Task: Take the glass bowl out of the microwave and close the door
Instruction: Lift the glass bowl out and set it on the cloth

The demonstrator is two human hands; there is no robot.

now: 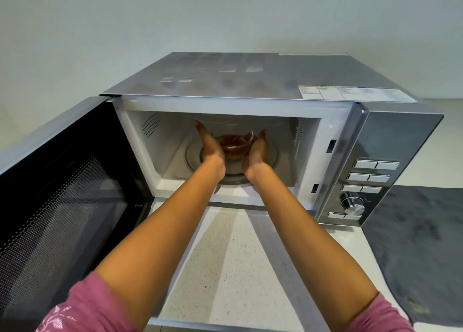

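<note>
A boxy brushed-steel microwave [250,81] sits on a speckled pale table [233,269], its dark mesh-windowed door [62,194] swung wide to the left. Inside the white cavity, on the round turntable, a small clear glass bowl [236,145] of reddish-brown food is cupped between left hand [211,147] and right hand [258,150], palms against its sides.

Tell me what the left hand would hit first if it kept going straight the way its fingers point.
Probably the microwave's back wall. The left hand lies along the left side of the glass bowl, fingers pointing deeper into the cavity, past the bowl. Depth is hard to judge here.
</note>
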